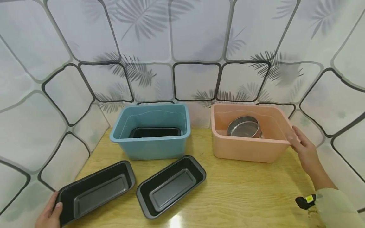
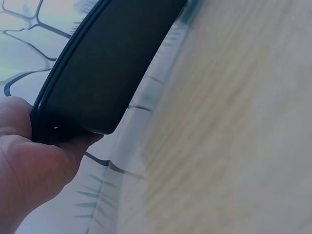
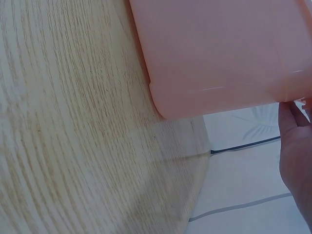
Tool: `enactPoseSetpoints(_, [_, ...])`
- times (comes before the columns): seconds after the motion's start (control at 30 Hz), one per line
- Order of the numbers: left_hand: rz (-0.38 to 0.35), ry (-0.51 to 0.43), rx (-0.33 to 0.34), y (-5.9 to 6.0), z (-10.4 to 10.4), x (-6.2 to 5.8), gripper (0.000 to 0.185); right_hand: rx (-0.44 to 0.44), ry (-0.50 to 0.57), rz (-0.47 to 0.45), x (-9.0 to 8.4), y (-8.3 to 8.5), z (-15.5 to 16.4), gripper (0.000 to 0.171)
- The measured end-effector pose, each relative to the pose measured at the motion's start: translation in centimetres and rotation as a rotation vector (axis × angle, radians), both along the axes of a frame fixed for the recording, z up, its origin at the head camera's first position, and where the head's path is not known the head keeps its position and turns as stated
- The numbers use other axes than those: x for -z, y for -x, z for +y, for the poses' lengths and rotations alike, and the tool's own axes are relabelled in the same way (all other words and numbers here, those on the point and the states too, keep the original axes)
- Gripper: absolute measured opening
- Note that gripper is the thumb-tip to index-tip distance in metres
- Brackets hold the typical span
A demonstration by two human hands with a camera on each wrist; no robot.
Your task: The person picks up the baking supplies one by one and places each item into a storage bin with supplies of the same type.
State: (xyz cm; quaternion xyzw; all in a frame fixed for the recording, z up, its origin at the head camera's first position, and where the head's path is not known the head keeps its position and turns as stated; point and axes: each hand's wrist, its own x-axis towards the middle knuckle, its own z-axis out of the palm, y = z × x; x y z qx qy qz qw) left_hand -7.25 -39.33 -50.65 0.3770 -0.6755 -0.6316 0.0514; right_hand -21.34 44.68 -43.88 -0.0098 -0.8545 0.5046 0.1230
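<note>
At the lower left of the head view, my left hand (image 1: 49, 212) grips the near end of a dark loaf pan (image 1: 98, 190). In the left wrist view that pan (image 2: 107, 63) is tilted, with the thumb and fingers at its end. My right hand (image 1: 306, 152) holds the right rim of a pink plastic bin (image 1: 245, 150), fingers over the edge. The right wrist view has the bin (image 3: 224, 58) on the wooden table with the hand under its rim. Inside the bin sit round metal cake pans (image 1: 244, 126). A second loaf pan (image 1: 171, 186) lies between the hands.
A blue plastic bin (image 1: 155, 148) stands at the back left with a dark pan (image 1: 155, 132) inside. Patterned cloth walls (image 1: 196, 79) enclose the wooden table (image 1: 242, 190) at the back and sides. A black strap end (image 1: 305, 202) hangs by the right sleeve.
</note>
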Motion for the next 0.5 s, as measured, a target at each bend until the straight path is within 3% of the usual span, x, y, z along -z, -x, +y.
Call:
enactPoseSetpoints(0.27, [-0.06,0.125,0.028,0.4,-0.1,-1.7,0.051,0.003,0.009,-0.001,0.1,-0.1,-0.1,0.06])
enactPoseSetpoints(0.5, [0.052,-0.067,0.02,0.8,0.1,-3.4,0.055,0.0,0.028,-0.021,0.1,0.0,-0.2,0.061])
